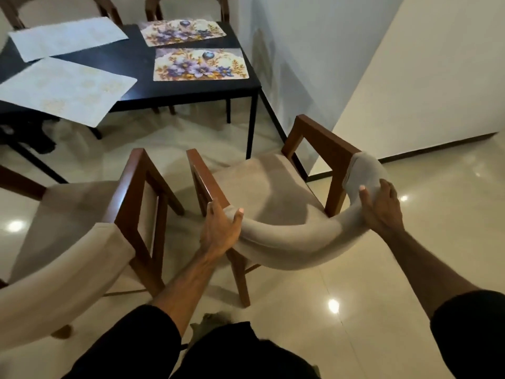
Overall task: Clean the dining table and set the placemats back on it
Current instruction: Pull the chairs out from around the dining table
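We are gripping the armchair's (273,187) padded backrest with left hand (218,228) and right hand (379,206); heavy, stiff; placemats (200,64) ahead look light, floppy

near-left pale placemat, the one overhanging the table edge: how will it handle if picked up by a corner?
The pale placemat looks thin and flat, so probably light and floppy, drooping when lifted. Its corner overhangs the dark table, an easy place to pinch. On that smooth top it may slide if pushed.

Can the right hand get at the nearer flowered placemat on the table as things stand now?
Probably not yet. The right hand grips the chair's padded backrest, and that chair's seat lies between the person and the nearer flowered placemat on the dark table. Nothing covers the placemat itself.
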